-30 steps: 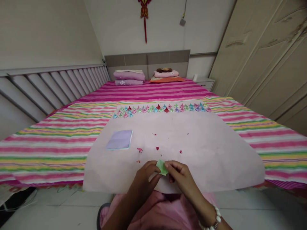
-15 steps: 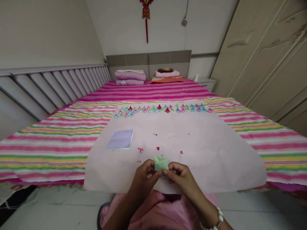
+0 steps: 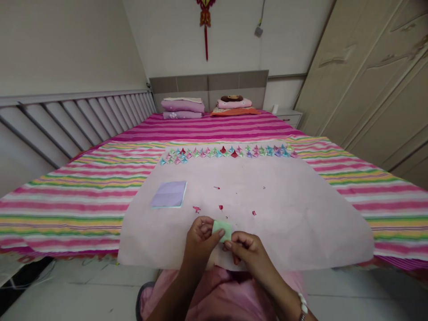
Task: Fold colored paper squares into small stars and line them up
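Note:
A small folded square of light green paper (image 3: 220, 228) is held above the near part of the pale sheet (image 3: 294, 214). My left hand (image 3: 201, 238) is closed on its left side, the thumb lying flat across its face. My right hand (image 3: 246, 246) pinches the lower right corner between thumb and finger. To the left lies a stack of square paper (image 3: 169, 194), lilac on top with a bluish edge beneath. Several folded paper pieces (image 3: 223, 150) in many colours line the far side of the sheet.
Small red scraps (image 3: 196, 209) are scattered on the sheet just beyond my hands. The sheet lies on a bed with a striped cover (image 3: 83, 191). Folded bedding (image 3: 183, 107) stands by the headboard (image 3: 234, 82). A metal rail (image 3: 90, 111) runs along the left; a wardrobe (image 3: 374, 84) stands right.
The green paper's raised, open top flap now lies flat, making a plain square. My left thumb has moved up onto its face, and my right hand has shifted to the lower right corner.

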Available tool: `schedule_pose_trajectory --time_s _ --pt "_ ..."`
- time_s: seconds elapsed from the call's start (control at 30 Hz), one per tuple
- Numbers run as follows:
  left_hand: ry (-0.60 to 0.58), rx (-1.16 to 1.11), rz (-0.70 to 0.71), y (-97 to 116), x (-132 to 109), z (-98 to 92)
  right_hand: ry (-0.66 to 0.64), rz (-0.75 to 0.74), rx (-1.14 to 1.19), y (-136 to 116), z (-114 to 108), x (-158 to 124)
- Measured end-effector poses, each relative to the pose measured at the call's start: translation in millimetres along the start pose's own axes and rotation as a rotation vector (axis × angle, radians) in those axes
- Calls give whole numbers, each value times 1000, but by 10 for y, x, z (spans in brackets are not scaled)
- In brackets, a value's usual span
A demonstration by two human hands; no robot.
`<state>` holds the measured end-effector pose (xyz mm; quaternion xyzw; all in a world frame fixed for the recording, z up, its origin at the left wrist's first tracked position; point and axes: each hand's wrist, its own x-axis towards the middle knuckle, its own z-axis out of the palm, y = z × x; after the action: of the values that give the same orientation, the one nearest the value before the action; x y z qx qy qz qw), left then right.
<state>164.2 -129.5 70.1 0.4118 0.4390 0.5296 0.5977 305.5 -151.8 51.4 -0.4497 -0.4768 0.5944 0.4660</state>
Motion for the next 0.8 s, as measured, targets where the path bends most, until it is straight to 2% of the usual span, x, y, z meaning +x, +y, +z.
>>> schedule_pose_trajectory --time_s 0.07,0.2,0.4,0.47,0.57,0.8 --pt "-10 -10 -38 16 4 8 4 -1 -5 5 7 -5" --pt "-123 69 -124 34 -8 -2 -1 19 10 -15 41 -25" --pt "-26 323 3 19 3 -13 -39 20 90 -13 96 -49" --pt "-29 357 31 11 13 -13 -59 24 100 0 91 -51" --pt "-68 333 2 -4 16 -15 -103 4 44 24 66 -44" --pt "-155 455 120 -12 -34 -9 60 -57 -18 37 10 -2"
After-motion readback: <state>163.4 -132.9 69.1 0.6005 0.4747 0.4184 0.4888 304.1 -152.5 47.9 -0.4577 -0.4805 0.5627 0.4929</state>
